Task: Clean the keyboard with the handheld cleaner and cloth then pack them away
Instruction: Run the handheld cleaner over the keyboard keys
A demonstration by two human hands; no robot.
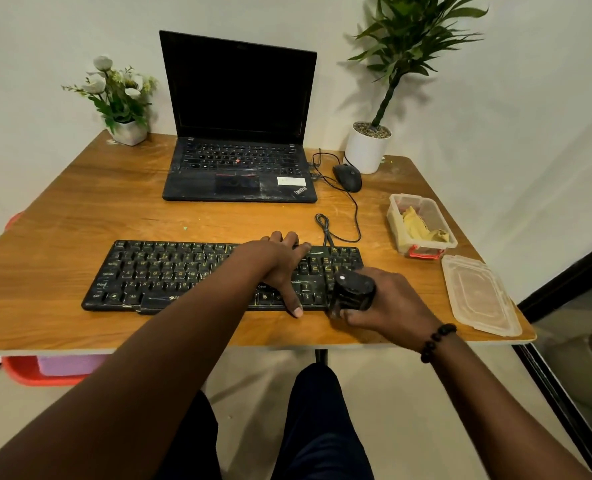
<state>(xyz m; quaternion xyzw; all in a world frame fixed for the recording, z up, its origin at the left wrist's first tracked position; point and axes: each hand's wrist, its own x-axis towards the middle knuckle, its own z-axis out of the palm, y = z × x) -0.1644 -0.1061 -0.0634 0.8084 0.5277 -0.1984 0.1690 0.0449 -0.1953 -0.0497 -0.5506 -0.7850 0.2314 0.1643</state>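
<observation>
Left hand [280, 268]: flat, fingers spread, pressing keyboard [170, 271]. Right hand [388, 303]: grip clenched round handheld cleaner [351, 294], at keyboard's right end.

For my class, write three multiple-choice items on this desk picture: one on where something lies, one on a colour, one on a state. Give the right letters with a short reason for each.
1. Where does the yellow cloth lie?
A. on the keyboard
B. in the clear container
C. under the laptop

2. What colour are the container's clips?
A. red
B. blue
C. green

3. What is the right hand doing?
A. resting flat on the table
B. gripping the handheld cleaner
C. lifting the lid

Key:
1 B, the yellow cloth sits inside the clear container, right of the keyboard.
2 A, the clips at its near end are red.
3 B, the right hand wraps round the handheld cleaner at the keyboard's right end; the lid lies untouched on the table.
</observation>
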